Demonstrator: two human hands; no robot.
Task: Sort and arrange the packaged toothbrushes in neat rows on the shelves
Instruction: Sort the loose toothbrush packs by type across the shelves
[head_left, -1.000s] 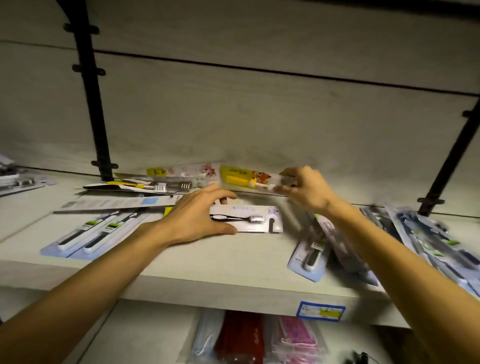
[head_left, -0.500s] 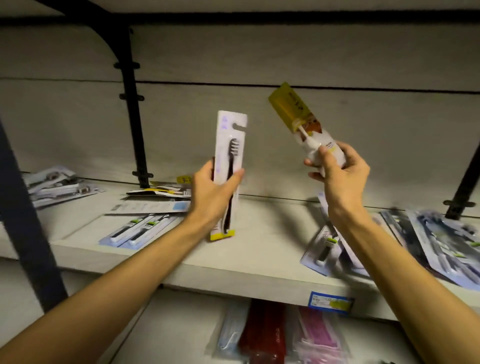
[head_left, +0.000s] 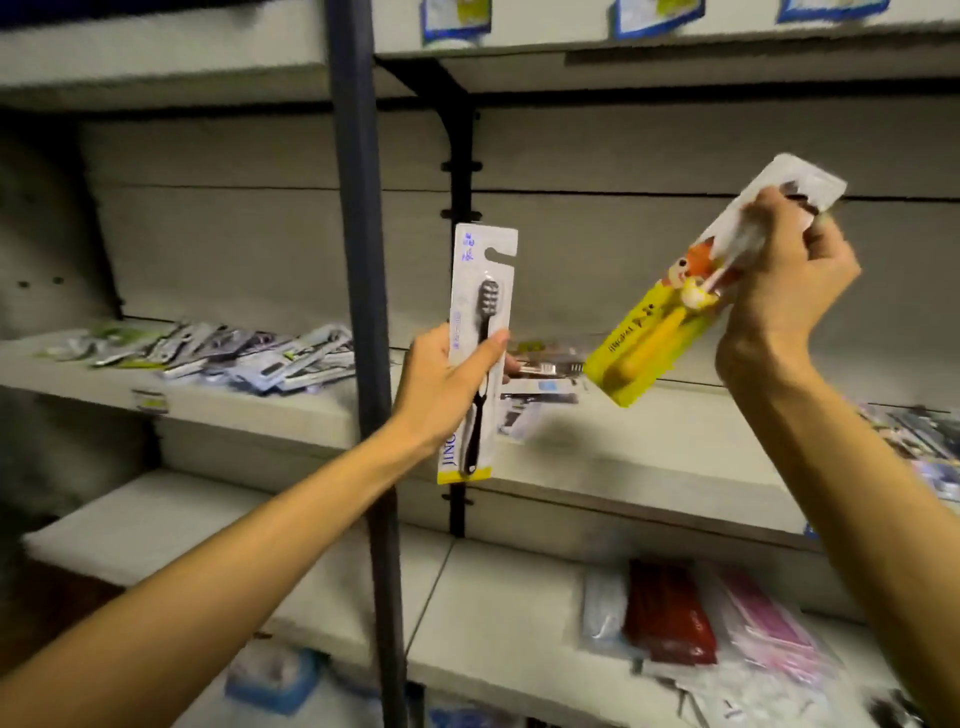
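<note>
My left hand (head_left: 444, 387) grips a white card pack with a black toothbrush (head_left: 480, 332), held upright in front of the shelf. My right hand (head_left: 784, 291) pinches the upper end of a yellow children's toothbrush pack (head_left: 657, 343) with a cartoon animal, tilted with its yellow end down to the left. Both packs hang in the air above the middle shelf (head_left: 623, 457). A few more toothbrush packs (head_left: 540, 379) lie flat on that shelf behind my left hand.
A dark upright post (head_left: 363, 312) divides the shelving. Left of it a heap of packaged brushes (head_left: 249, 353) covers the neighbouring shelf. More packs (head_left: 919, 436) lie at the right edge. The lower shelf holds red and pink packets (head_left: 691, 618). Price labels hang from the top shelf.
Both hands lifted their packs off the shelf and drew them back. The view swung left and pulled away. The yellow pack turned so that its yellow end now points down.
</note>
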